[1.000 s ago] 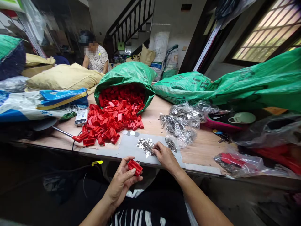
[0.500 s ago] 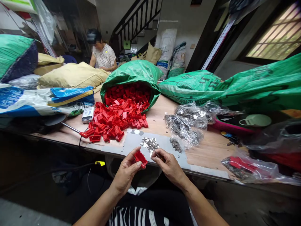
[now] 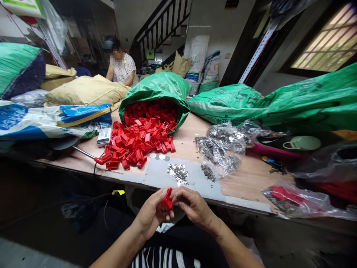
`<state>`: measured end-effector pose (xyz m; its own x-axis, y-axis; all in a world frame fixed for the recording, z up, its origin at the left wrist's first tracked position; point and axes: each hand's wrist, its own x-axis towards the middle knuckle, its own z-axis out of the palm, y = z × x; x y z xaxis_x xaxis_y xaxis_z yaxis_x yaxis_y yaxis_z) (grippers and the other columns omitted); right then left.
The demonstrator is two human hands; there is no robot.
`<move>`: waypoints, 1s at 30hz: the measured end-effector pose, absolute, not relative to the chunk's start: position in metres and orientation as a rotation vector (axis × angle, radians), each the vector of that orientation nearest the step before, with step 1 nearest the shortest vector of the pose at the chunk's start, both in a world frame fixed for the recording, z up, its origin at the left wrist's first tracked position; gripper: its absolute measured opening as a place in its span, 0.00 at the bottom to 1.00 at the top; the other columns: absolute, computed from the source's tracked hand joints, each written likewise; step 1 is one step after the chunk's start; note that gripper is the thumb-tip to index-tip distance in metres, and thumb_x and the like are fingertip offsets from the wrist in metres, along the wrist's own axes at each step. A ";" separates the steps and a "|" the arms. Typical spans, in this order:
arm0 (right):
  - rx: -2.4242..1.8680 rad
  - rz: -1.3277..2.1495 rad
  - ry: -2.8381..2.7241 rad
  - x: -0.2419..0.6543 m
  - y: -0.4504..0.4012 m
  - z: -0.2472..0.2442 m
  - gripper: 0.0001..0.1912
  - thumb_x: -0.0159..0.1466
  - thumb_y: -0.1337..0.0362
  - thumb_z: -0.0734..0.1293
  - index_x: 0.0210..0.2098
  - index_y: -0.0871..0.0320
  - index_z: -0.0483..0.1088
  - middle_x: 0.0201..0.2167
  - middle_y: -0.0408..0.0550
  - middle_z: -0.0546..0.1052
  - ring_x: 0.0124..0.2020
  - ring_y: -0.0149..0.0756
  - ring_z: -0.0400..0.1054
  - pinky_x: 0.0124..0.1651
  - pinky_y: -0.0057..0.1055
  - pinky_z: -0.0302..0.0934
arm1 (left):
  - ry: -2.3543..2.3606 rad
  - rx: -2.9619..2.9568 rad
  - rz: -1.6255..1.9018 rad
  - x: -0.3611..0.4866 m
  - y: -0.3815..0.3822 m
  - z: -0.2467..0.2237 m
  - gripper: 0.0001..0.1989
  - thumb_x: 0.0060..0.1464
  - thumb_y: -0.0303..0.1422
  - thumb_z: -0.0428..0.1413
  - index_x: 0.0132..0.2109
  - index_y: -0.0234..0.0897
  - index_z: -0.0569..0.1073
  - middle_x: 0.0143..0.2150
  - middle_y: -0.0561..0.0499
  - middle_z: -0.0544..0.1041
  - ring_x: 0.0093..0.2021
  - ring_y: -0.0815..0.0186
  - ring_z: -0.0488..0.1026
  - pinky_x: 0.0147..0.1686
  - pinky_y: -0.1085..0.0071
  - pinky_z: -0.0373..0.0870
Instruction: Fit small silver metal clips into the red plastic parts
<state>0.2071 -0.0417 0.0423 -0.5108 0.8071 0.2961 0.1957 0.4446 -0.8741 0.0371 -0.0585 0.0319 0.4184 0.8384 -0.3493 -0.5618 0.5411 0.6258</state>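
My left hand point(image 3: 153, 213) grips a small red plastic housing point(image 3: 167, 200), tilted up just in front of the table edge. My right hand point(image 3: 192, 208) is closed, its fingertips at the right side of the housing; whatever they pinch is hidden. Beyond both hands, a heap of small shiny metal pieces point(image 3: 178, 173) lies on a grey sheet point(image 3: 156, 171). To its right sits a smaller heap of darker metal parts point(image 3: 208, 172). A large pile of red plastic housings point(image 3: 134, 143) spills out of a green sack point(image 3: 161, 83) farther back.
Clear plastic bags of metal parts point(image 3: 220, 152) lie right of the sheet. A bag with red pieces point(image 3: 290, 197) rests near the right front edge. A white device point(image 3: 104, 136) stands left of the pile. Across the table, a person point(image 3: 122, 69) sits behind a tan sack point(image 3: 86, 90).
My right hand has moved left and down from the metal heap to the red housing. My left hand has turned the housing more upright and lowered it slightly.
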 end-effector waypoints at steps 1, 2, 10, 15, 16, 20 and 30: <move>-0.868 1.051 -1.934 0.205 -0.044 0.038 0.03 0.65 0.68 0.62 0.36 0.56 0.68 0.34 0.46 0.74 0.37 0.33 0.68 0.44 0.29 0.62 | 0.729 0.494 0.906 0.038 -0.059 0.032 0.17 0.57 0.43 0.52 0.42 0.32 0.73 0.27 0.49 0.73 0.21 0.71 0.71 0.19 0.78 0.61; -0.906 1.044 -1.891 0.203 -0.046 0.035 0.03 0.65 0.67 0.62 0.35 0.56 0.68 0.33 0.45 0.74 0.35 0.32 0.68 0.42 0.29 0.62 | 0.761 0.526 0.898 0.038 -0.060 0.032 0.20 0.58 0.46 0.50 0.46 0.33 0.71 0.28 0.49 0.74 0.21 0.69 0.72 0.19 0.77 0.62; -1.075 1.186 -1.441 0.181 -0.061 0.019 0.08 0.65 0.59 0.63 0.34 0.57 0.66 0.27 0.41 0.69 0.26 0.29 0.63 0.32 0.26 0.60 | 1.051 1.103 1.135 0.037 -0.061 0.026 0.18 0.48 0.39 0.62 0.46 0.37 0.74 0.45 0.46 0.72 0.39 0.64 0.72 0.36 0.72 0.69; -1.149 1.096 -1.392 0.186 -0.055 0.026 0.09 0.62 0.58 0.65 0.32 0.58 0.66 0.25 0.40 0.67 0.23 0.27 0.59 0.28 0.25 0.57 | 0.838 0.785 1.105 0.036 -0.059 0.030 0.21 0.53 0.38 0.58 0.52 0.38 0.68 0.35 0.49 0.74 0.32 0.67 0.72 0.30 0.72 0.70; -1.170 1.042 -1.450 0.189 -0.054 0.028 0.09 0.62 0.59 0.65 0.31 0.58 0.67 0.25 0.41 0.67 0.24 0.28 0.60 0.29 0.25 0.58 | 0.810 0.737 1.117 0.036 -0.059 0.032 0.21 0.53 0.38 0.58 0.53 0.38 0.68 0.35 0.49 0.74 0.33 0.66 0.72 0.30 0.72 0.70; -1.153 0.872 -1.708 0.199 -0.051 0.036 0.06 0.64 0.62 0.63 0.33 0.57 0.69 0.29 0.45 0.71 0.30 0.32 0.64 0.34 0.28 0.60 | 0.755 0.664 1.142 0.035 -0.060 0.039 0.21 0.53 0.38 0.59 0.53 0.40 0.69 0.36 0.49 0.75 0.34 0.67 0.72 0.32 0.73 0.69; -0.951 0.899 -1.947 0.208 -0.047 0.042 0.04 0.64 0.66 0.63 0.33 0.56 0.70 0.30 0.46 0.71 0.33 0.33 0.66 0.38 0.30 0.61 | 0.764 0.742 1.121 0.035 -0.059 0.037 0.21 0.55 0.37 0.57 0.55 0.42 0.69 0.33 0.53 0.73 0.30 0.72 0.67 0.33 0.75 0.65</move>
<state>0.2077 -0.0471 0.0417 -0.4209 0.8456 0.3285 0.2982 0.4710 -0.8302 0.0351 -0.0589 0.0373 0.2491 0.9561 -0.1546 -0.4931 0.2626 0.8294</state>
